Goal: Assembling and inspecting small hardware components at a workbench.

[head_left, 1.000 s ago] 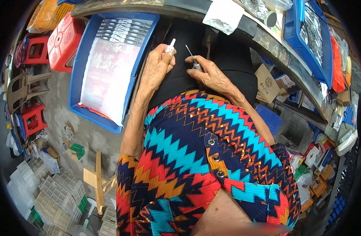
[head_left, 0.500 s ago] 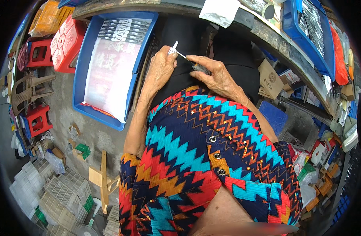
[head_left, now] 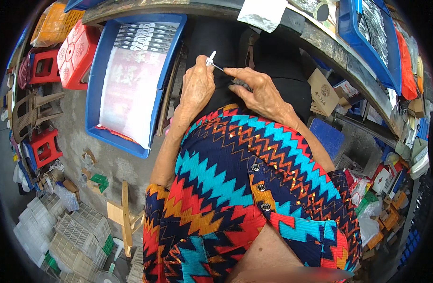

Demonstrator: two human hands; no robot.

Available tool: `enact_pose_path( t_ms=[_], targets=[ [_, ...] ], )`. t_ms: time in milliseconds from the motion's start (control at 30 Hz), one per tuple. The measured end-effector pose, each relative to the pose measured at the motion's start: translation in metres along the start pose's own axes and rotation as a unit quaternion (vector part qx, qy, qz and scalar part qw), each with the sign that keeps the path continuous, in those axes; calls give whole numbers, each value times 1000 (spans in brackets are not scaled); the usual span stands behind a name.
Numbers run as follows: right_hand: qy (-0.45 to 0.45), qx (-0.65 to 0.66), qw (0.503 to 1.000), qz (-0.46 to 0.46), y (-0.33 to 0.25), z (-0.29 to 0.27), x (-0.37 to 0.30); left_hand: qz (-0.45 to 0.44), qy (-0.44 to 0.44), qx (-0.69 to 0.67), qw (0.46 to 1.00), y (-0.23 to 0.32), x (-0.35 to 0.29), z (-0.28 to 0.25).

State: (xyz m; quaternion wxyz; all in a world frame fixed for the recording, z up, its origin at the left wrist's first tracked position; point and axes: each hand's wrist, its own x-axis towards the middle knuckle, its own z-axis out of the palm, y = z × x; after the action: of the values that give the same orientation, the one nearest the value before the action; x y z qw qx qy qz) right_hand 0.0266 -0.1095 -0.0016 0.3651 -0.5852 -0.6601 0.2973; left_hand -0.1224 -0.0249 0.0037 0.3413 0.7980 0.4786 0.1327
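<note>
A small white plastic piece (head_left: 212, 57) sits at twelve o'clock in the view, above the black trousers (head_left: 221, 40), pinched upright between the thumb and fingers of the left hand (head_left: 197, 85). The right hand (head_left: 263, 92), at one o'clock, has its fingers curled around a screwdriver-like tool (head_left: 218, 68); the thin shaft points toward ten o'clock, its tip at the white piece, the exact contact too small to make out. At ten o'clock a blue plastic tray (head_left: 159, 115) carries a row of dark, slender handles with white ends (head_left: 148, 35) and, nearer six o'clock within it, a whitish sheet (head_left: 129, 96). Beyond it stands a red plastic stool (head_left: 77, 54). The worn desk (head_left: 330, 49) curves from eleven to three o'clock, white paper (head_left: 261, 14) overhanging its edge between twelve and one. Below the desk, at two o'clock, is a cardboard box (head_left: 322, 92); grey plastic crates (head_left: 79, 231) lie at eight.
</note>
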Motion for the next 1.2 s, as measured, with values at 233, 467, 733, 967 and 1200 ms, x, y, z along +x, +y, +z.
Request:
enact_pose_path(
  t_ms=[233, 467, 733, 967, 1200],
  targets=[
    [-25, -259, 963, -65, -19, 1, 3, 52, 76, 55, 994, -12, 0, 23],
    [-31, -152, 988, -22, -7, 5, 9, 54, 101, 27, 993, -17, 1, 26],
    [1, 149, 976, 160, -9, 6, 17, 40, 99, 36, 994, -23, 2, 29],
    [-14, 377, 864, 332, -5, 3, 18, 36, 96, 48, 994, -24, 3, 31],
    [-15, 522, 741, 423, -8, -3, 19, 48, 111, 61, 991, -21, 1, 31]
  ],
)
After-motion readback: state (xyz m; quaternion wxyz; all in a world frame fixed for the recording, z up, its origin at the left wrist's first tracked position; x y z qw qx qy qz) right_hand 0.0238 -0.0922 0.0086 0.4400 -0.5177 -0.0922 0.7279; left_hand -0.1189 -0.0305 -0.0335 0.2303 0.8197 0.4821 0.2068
